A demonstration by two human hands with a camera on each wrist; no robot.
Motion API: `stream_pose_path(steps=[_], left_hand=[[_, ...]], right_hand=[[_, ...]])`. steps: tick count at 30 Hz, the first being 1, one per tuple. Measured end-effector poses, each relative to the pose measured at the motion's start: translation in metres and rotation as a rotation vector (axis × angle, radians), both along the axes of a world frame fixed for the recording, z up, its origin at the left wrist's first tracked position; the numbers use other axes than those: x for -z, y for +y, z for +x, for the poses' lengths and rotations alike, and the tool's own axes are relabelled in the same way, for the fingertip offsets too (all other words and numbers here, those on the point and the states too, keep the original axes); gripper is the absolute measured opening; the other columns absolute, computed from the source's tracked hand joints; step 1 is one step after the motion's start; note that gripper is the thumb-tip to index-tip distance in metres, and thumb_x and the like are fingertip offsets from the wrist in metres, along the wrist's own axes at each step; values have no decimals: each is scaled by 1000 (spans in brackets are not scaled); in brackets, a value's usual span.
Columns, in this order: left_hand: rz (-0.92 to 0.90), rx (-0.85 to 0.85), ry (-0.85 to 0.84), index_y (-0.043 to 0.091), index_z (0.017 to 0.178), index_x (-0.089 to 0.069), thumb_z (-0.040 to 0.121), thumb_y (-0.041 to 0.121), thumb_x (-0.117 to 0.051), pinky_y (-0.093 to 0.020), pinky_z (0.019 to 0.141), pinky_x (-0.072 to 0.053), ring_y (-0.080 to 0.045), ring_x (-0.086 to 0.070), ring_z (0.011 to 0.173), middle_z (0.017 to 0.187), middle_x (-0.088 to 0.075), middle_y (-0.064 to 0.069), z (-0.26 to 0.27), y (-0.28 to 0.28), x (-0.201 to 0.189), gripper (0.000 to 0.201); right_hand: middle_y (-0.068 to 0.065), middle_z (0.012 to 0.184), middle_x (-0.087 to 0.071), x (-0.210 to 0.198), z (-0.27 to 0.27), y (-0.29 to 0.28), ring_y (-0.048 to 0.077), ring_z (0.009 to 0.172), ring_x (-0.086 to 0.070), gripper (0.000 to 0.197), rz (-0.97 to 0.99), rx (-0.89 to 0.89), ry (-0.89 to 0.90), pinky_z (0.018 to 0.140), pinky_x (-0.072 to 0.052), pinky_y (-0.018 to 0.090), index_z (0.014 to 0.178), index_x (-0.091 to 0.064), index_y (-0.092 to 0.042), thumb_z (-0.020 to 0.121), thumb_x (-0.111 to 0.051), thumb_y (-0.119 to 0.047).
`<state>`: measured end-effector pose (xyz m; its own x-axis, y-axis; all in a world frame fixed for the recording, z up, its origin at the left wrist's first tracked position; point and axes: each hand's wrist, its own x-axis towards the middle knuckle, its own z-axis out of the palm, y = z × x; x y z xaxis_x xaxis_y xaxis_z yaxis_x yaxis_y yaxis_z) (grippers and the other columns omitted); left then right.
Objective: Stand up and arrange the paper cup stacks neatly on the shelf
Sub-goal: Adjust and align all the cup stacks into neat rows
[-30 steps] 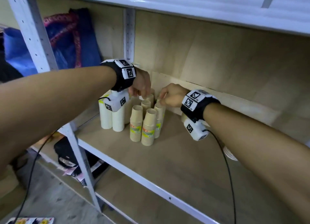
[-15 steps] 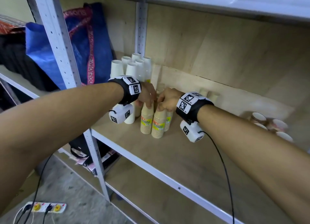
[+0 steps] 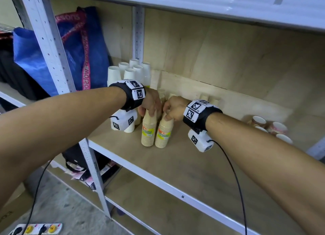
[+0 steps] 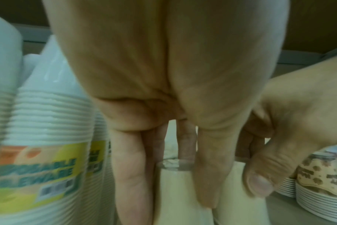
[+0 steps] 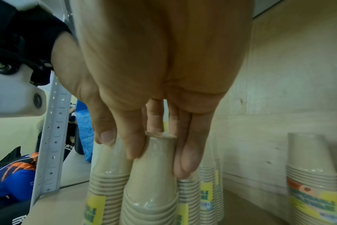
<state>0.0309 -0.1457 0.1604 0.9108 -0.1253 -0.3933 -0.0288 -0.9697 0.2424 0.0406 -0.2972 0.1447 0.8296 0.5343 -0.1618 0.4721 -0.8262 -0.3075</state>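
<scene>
Both hands are gripping brown stacks by their tops, likely to steady them upright: left hand (image 3: pixel 150 105) on the stack (image 3: pixel 149 127) just right of the white stacks (image 3: pixel 130 72), right hand (image 3: pixel 174 108) on its neighbour (image 3: pixel 163 131), touching.

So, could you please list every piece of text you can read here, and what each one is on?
"DISPOSABLE TABLEWARE", partly blurred: yellow label on the wrapped white paper cup stack.
"...essons", mirrored, rest hidden: pink strap of the blue woven bag.
Small print on the tan paper cup stacks' labels: too blurred to read.
Square black-and-white wristband markers: patterns only.
</scene>
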Motion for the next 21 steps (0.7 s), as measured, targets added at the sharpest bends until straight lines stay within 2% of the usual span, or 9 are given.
stream_pose_path(steps=[3, 6, 9, 12, 14, 15, 17, 19, 21], left_hand=[[-26, 24, 61, 12, 118, -65, 84, 4, -73, -33, 68, -61, -37, -72, 86, 116, -64, -16, 2, -17, -9, 36], [-29, 87, 54, 14, 113, -65, 84, 5, -73, -34, 69, -61, -38, -72, 88, 114, -66, -19, 9, -37, -17, 32], [-72, 122, 23, 9, 116, -66, 83, 3, -74, -40, 75, -61, -37, -72, 83, 111, -68, -22, 20, -58, -25, 34], [-65, 159, -26, 10, 114, -66, 82, 7, -75, -42, 77, -61, -36, -73, 83, 107, -70, -22, 30, -80, -33, 34], [-61, 171, -99, 12, 111, -66, 82, 8, -75, -33, 62, -61, -34, -72, 76, 98, -71, -16, 37, -93, -35, 30], [-74, 168, -133, 12, 109, -65, 83, 6, -75, -28, 52, -58, -31, -70, 71, 93, -69, -12, 40, -99, -36, 29], [-92, 164, -177, 13, 106, -64, 83, 3, -74, -23, 42, -53, -26, -66, 65, 91, -63, -9, 48, -110, -32, 27], [-98, 171, -206, 13, 103, -64, 81, 3, -75, -25, 44, -53, -23, -64, 62, 94, -62, -8, 59, -120, -25, 26], [-95, 178, -225, 11, 105, -66, 81, 4, -75, -27, 51, -54, -22, -62, 61, 100, -63, -10, 70, -129, -18, 27]], right_hand=[[3, 84, -63, -5, 3, -19, 13, 60, -58, 34, -3, 50, 36, 56, -50, 23, 112, -66, -5, 80, -75, -13], [1, 71, -60, -13, 9, -47, 12, 55, -58, 26, -48, 99, 49, 40, -44, 15, 106, -66, -5, 81, -74, -10], [4, 78, -63, -18, 17, -77, 12, 58, -58, 20, -52, 179, 28, 47, -45, 19, 97, -65, -8, 80, -75, -10], [4, 87, -62, -22, 26, -105, 19, 71, -60, 31, -104, 250, -32, 63, -50, 28, 109, -67, -3, 80, -75, -12], [7, 99, -66, -23, 30, -121, 23, 82, -64, 34, -158, 303, -77, 72, -53, 32, 112, -67, -3, 81, -75, -15], [11, 105, -68, -22, 33, -128, 24, 86, -65, 34, -185, 323, -103, 71, -53, 31, 111, -68, -2, 81, -75, -16], [18, 115, -67, -19, 40, -140, 23, 88, -64, 36, -221, 348, -121, 59, -45, 24, 114, -68, 1, 83, -72, -16], [21, 121, -65, -15, 47, -151, 28, 101, -65, 39, -226, 377, -126, 61, -37, 23, 119, -66, 4, 84, -71, -12], [20, 120, -65, -12, 55, -162, 31, 107, -64, 40, -211, 414, -128, 68, -39, 24, 118, -66, 3, 81, -72, -12]])
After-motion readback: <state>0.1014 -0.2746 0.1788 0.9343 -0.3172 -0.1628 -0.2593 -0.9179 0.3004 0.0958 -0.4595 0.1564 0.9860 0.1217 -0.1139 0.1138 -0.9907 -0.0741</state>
